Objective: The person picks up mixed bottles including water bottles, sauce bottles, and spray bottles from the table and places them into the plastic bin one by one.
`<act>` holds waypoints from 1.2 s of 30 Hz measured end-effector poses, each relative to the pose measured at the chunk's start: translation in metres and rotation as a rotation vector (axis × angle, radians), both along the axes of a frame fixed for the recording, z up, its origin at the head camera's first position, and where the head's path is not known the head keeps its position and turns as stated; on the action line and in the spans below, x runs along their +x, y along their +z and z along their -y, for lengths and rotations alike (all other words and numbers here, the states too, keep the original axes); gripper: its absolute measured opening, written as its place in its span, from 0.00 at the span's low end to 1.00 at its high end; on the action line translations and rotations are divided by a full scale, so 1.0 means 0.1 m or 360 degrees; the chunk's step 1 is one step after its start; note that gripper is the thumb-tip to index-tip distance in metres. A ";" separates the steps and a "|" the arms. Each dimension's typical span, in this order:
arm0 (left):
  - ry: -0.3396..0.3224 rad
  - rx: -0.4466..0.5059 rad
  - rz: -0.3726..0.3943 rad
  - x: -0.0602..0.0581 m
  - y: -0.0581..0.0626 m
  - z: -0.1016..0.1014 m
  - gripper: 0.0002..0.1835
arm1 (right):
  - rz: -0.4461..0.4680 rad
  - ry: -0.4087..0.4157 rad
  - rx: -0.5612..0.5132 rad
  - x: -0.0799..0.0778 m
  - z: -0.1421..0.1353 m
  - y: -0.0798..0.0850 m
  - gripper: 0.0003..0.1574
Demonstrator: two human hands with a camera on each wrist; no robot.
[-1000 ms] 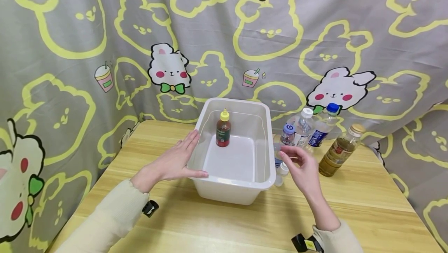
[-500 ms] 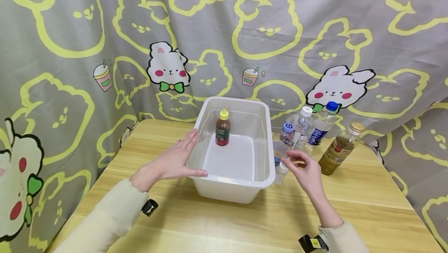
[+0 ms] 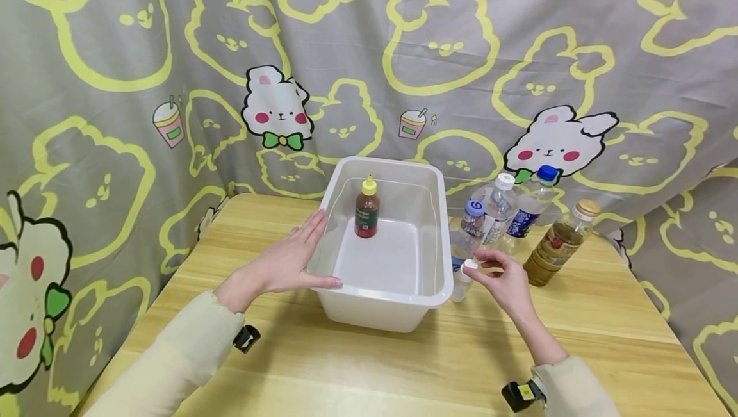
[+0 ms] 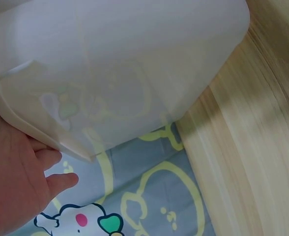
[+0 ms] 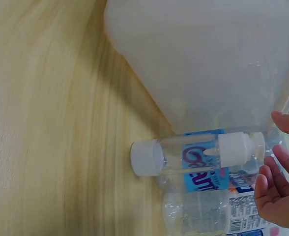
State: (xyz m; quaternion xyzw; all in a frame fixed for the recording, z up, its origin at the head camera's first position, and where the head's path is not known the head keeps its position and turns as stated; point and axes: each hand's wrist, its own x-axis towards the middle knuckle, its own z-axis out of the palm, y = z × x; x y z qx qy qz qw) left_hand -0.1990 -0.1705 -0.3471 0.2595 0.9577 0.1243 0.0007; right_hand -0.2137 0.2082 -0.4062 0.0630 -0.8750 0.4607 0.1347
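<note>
My left hand (image 3: 282, 257) rests on the left rim of a white plastic tub (image 3: 375, 311), its fingers out along the edge and its thumb at the near corner. The left wrist view shows this hand (image 4: 21, 177) against the tub's outer side. Inside the tub a red sauce bottle (image 3: 366, 215) with a yellow nozzle cap stands upright. To the tub's right, my right hand (image 3: 507, 282) is at the white top of a small clear bottle (image 3: 460, 290). In the right wrist view, thumb and fingers stand apart around the end of this small bottle (image 5: 233, 150), without a visible grip.
Close behind the small bottle stand a purple-capped bottle (image 3: 473, 221), a white-capped clear bottle (image 3: 501, 202) and a blue-capped bottle (image 3: 536, 205). Farther right is a brown-liquid bottle (image 3: 556, 250) with a tan cap. A patterned curtain (image 3: 346, 52) hangs behind the wooden table (image 3: 346, 372).
My right hand has moved slightly right and down, from beside the purple-capped bottle to the small bottle's top. My left hand stays on the tub's rim.
</note>
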 end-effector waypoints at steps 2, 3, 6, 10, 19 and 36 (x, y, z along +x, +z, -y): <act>-0.0004 -0.0003 -0.0004 0.00 0.00 0.00 0.61 | 0.0036 0.0013 0.0001 -0.01 -0.01 -0.01 0.23; -0.0005 -0.0005 -0.0006 0.00 0.00 0.00 0.61 | 0.0056 0.0022 0.0000 -0.02 -0.01 -0.02 0.24; -0.0002 -0.0007 0.0002 0.00 0.00 0.00 0.62 | 0.0107 0.0049 -0.0012 -0.05 -0.02 -0.04 0.24; 0.0004 -0.0013 0.0005 -0.01 0.00 0.01 0.62 | 0.0150 0.0075 -0.0038 -0.08 -0.03 -0.07 0.24; -0.0008 -0.0006 0.0004 0.00 0.01 0.00 0.61 | 0.0185 0.0069 -0.0022 -0.12 -0.05 -0.11 0.20; -0.0013 -0.0006 -0.0010 0.00 0.02 0.00 0.61 | 0.0182 0.0045 -0.0011 -0.07 -0.11 0.02 0.19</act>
